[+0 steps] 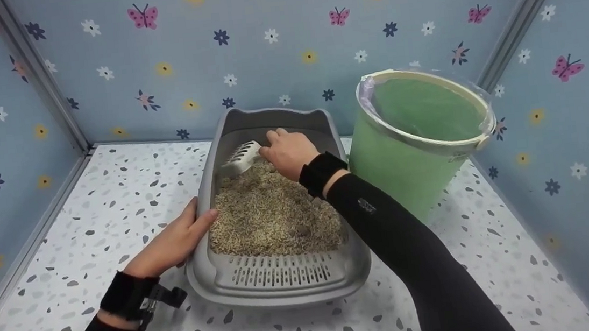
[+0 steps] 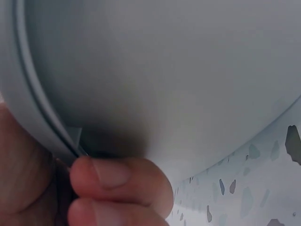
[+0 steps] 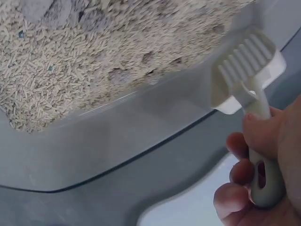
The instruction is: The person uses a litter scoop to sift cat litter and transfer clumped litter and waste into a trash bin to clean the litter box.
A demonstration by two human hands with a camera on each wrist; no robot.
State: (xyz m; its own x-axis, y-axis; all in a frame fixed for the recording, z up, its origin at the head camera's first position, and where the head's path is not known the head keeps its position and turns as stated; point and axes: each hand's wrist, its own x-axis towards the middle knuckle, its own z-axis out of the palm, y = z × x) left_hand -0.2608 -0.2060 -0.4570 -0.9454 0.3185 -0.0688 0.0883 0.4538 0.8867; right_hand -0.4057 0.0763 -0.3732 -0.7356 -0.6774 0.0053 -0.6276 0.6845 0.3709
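A grey litter box stands on the speckled surface, with pellet litter spread over its floor. My left hand grips the box's left rim, thumb over the top. In the left wrist view, fingertips curl beneath the rim's edge. My right hand is over the far part of the box, holding a white slotted litter scoop by its handle. From the right wrist, the scoop shows its slots and no clump in its head; darker clumps lie in the litter.
A green bucket with a clear bag liner stands close on the box's right, its mouth facing up. Flower-patterned panels rise behind and at both sides. Front slots form a grate at the box's near end.
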